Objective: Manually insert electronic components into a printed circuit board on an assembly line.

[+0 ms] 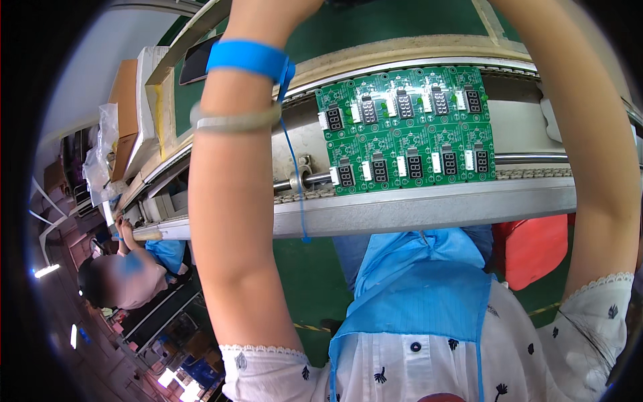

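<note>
Both my arms reach up past the top of the view. Of my left hand (pixel 276 16) only the part just past the wrist shows; its fingers are cut off by the upper edge. A blue wrist strap (pixel 246 59) with a hanging cord and a pale bangle (pixel 234 120) circle that arm. My right hand is out of view, and only its forearm (pixel 569 74) appears. Between the arms lies a green circuit board panel (pixel 408 127) with two rows of digit displays and white connectors. It rests across the conveyor rails, and neither arm touches it.
The conveyor's metal front rail (pixel 429 204) runs across in front of me, with a chain along it. A cardboard box (pixel 126 100) and clear plastic (pixel 100 161) are at the left. Another person (pixel 134 275) sits farther left. A red stool-like shape (pixel 534 251) is below the rail.
</note>
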Motion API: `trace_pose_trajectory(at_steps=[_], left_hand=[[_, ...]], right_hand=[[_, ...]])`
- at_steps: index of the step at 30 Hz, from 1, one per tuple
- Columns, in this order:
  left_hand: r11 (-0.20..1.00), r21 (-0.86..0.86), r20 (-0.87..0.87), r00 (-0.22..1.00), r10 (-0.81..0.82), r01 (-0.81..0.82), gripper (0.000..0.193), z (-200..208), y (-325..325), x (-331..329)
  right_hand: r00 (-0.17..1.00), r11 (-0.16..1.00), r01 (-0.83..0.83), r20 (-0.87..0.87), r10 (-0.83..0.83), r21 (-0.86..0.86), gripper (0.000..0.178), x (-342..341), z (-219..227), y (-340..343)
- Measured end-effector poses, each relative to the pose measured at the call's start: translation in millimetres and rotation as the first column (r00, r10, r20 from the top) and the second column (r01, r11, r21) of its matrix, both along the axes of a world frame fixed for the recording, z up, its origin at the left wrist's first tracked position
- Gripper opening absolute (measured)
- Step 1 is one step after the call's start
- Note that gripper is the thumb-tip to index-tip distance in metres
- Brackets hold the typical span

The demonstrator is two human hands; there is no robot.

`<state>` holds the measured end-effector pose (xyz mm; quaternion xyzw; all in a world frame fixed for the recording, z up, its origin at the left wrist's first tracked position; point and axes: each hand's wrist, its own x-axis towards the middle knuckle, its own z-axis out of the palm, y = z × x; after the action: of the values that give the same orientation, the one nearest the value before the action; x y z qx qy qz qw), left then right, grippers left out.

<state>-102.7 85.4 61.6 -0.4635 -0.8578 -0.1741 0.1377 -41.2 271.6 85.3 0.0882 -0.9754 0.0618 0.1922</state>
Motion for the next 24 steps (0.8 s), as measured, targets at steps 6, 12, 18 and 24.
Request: trace_pose_trajectory(at_steps=[6, 12, 18, 24], left_hand=[[0.968, -0.215, -0.082, 0.99, 0.112, -0.127, 0.016, -14, 22, -27], [0.97, -0.14, -0.1, 0.977, 0.186, -0.199, 0.015, -18, 26, -24], [0.985, 0.165, 0.053, 0.997, 0.052, -0.06, 0.014, -17, 25, -20], [0.947, 0.296, 0.435, 0.9, -0.017, -0.125, 0.014, 11, -5, 28]], right_hand=[[0.805, 0.937, -0.181, 0.502, 0.316, -0.3, 0.019, -29, -1, 9], [0.802, 0.918, -0.128, 0.505, 0.318, -0.375, 0.018, -17, 15, 13], [0.994, 0.999, 0.031, -0.102, -0.035, -0.039, 0.016, -24, -47, 3], [0.986, 0.891, -0.078, -0.166, 0.003, -0.447, 0.027, 19, -23, -11]])
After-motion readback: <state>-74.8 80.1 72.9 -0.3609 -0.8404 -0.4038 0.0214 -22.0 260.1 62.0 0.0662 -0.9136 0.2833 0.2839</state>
